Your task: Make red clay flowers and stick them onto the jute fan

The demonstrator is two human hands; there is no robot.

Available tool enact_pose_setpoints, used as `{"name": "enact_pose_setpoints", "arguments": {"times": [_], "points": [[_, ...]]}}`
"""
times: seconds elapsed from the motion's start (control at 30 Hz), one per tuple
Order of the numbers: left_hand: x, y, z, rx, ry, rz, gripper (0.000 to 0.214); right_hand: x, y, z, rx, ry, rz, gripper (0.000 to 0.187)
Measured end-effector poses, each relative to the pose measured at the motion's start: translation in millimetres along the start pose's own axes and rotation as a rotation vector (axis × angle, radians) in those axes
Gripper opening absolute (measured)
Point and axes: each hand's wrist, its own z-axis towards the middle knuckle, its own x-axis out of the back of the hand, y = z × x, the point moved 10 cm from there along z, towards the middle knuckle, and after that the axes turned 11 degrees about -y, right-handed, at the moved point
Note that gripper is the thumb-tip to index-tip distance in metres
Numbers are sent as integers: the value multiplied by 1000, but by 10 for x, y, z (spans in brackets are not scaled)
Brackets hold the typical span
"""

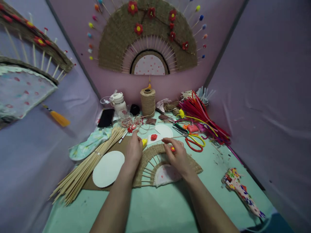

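My left hand [133, 150] is over the left end of a small woven fan [149, 153], fingers drawn together; anything between them is too small to make out. Just right of its fingers is a yellow lump [144, 142]. My right hand [177, 153] hovers over the fan's right half, thumb and index finger curved and apart, nothing visible between them. Beside its fingers sits a red flower with a yellow centre [172, 149] on the woven band. A white spotted half-round [166, 174] fills the fan's middle. Beyond the hands lies a red clay lump [154, 137].
Left are a bundle of thin sticks [89, 161] and a white oval card [108, 169]. Twine [147, 103], a white bottle [118, 103] and a phone [106, 117] stand behind. Scissors [194, 144] and red pipe cleaners [201, 118] lie right. A large fan [111, 42] hangs behind.
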Motion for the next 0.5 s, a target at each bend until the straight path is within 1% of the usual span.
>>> {"name": "enact_pose_setpoints", "arguments": {"times": [0.07,0.13,0.23,0.3,0.37,0.43,0.5], "points": [[-35,-15,-63,-24,1,-62,49,22,21,-16,-9,10,23,19],[-126,-21,-100,-35,-33,-68,49,-1,43,-29,-12,-9,32,19],[-277,53,-110,-77,-95,-26,47,-71,113,-49,-28,-54,32,18],[-357,128,-94,-106,-126,36,48,-109,160,-59,-36,-76,28,18],[-420,169,-72,-108,-155,114,47,-120,194,-63,-39,-80,26,17],[-428,183,-67,-109,-155,127,44,-109,213,-65,-44,-72,32,17],[-362,200,-103,-136,-117,26,45,-86,225,-67,-55,-59,48,18]]}}
